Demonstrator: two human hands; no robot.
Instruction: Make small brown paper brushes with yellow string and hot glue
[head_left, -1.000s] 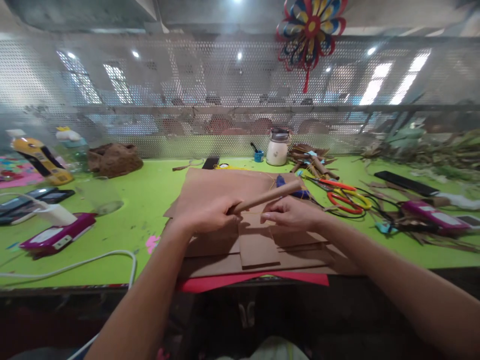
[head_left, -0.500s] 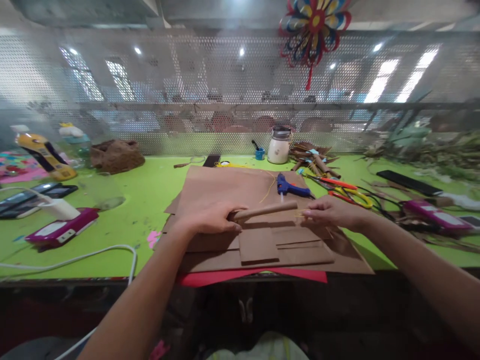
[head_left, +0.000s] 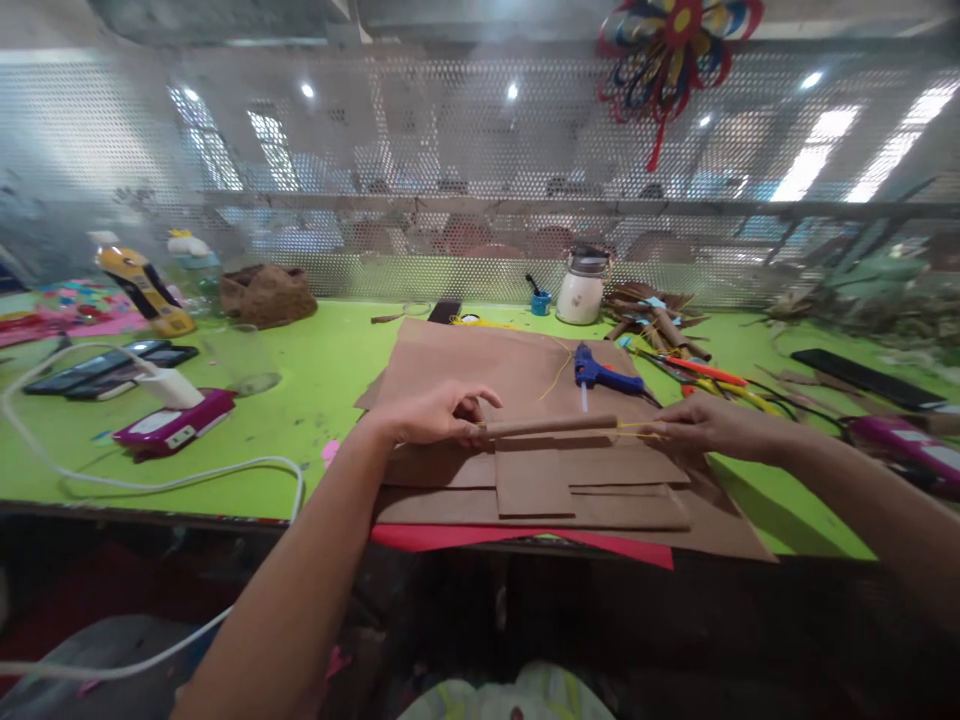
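My left hand (head_left: pixel 442 415) is closed in a pinch at the left end of a rolled brown paper tube (head_left: pixel 555 426), its index finger raised and bent. The tube lies nearly level above a stack of brown paper sheets (head_left: pixel 457 360). From its right end runs a thin yellow string (head_left: pixel 636 426). The fingers of my right hand (head_left: pixel 694 425) are pressed together on that string, a little apart from the tube. Below the tube is a small folded brown paper square (head_left: pixel 534 485). A blue glue gun (head_left: pixel 604 372) rests behind it on the sheets.
Behind the sheets stand a white jar (head_left: pixel 581 290) and a small blue pot (head_left: pixel 540 302). Scissors with yellow handles (head_left: pixel 739 396) lie right, near a black cable. Left are a purple power strip (head_left: pixel 174 420), phones (head_left: pixel 97 368) and a white cable (head_left: pixel 187 475). Red paper (head_left: pixel 450 538) overhangs the front edge.
My right hand has drawn away to the right from the tube, and more yellow string shows between them. The tube has tilted to nearly level. The whole view has shifted, with things appearing further right.
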